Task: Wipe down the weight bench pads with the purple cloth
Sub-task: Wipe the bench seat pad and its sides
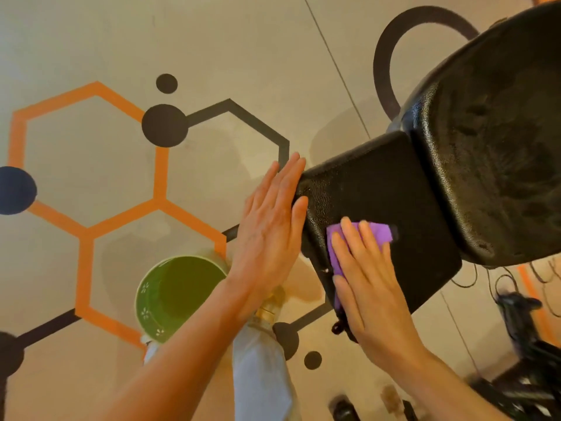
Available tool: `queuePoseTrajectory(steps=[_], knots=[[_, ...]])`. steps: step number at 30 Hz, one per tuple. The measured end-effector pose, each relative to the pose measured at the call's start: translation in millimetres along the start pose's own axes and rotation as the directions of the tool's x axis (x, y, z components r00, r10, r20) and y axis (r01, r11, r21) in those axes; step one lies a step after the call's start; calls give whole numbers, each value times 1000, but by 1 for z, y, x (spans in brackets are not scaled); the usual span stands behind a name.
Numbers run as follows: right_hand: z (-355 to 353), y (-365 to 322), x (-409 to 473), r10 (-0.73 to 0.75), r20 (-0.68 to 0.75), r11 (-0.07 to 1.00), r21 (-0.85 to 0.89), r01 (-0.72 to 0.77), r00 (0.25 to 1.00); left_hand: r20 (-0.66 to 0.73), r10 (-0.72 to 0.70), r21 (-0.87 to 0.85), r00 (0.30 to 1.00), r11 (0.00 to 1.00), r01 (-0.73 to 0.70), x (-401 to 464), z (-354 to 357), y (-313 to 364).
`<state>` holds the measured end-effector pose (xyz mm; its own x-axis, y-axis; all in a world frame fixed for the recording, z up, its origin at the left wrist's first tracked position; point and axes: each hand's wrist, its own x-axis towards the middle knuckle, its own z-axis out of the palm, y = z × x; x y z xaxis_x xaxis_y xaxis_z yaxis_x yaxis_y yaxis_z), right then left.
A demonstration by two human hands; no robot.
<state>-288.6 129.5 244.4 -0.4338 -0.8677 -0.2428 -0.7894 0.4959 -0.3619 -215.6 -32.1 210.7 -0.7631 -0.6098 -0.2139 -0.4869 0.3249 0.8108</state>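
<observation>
The black seat pad (373, 189) of the weight bench juts toward me, and the larger black back pad (491, 147) rises behind it at the upper right. My right hand (370, 287) lies flat with straight fingers on the purple cloth (376, 232), pressing it onto the near side of the seat pad. Part of the cloth shows beyond my fingertips and beside my thumb. My left hand (270, 226) is flat with straight fingers against the left end of the seat pad, its thumb touching the pad's edge.
A green bucket (145, 299) stands on the floor below my left forearm, next to a bottle (270, 308) with a gold cap. The floor carries orange and black hexagon markings. Black bench frame parts and cables (516, 302) crowd the lower right.
</observation>
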Motion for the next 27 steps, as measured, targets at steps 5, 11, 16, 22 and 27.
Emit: queuePoseTrajectory(steps=[5, 11, 16, 22, 27], knots=[[5, -17, 61, -46, -40, 999, -6, 46, 998, 40, 31, -43, 999, 999, -30, 1, -5, -10], [6, -4, -20, -37, 37, 976, -214, 44, 999, 36, -48, -195, 998, 979, 54, -14, -1, -9], [10, -26, 77, -34, -42, 999, -25, 33, 999, -33, -80, -310, 996, 948, 66, -18, 10, -4], [-4, -1, 15, -92, 59, 995, -44, 95, 994, -85, -240, -510, 967, 844, 164, -18, 23, 14], [-36, 50, 138, 310, -208, 949, 126, -289, 928, -104, -319, -544, 942, 811, 215, -8, 34, 16]])
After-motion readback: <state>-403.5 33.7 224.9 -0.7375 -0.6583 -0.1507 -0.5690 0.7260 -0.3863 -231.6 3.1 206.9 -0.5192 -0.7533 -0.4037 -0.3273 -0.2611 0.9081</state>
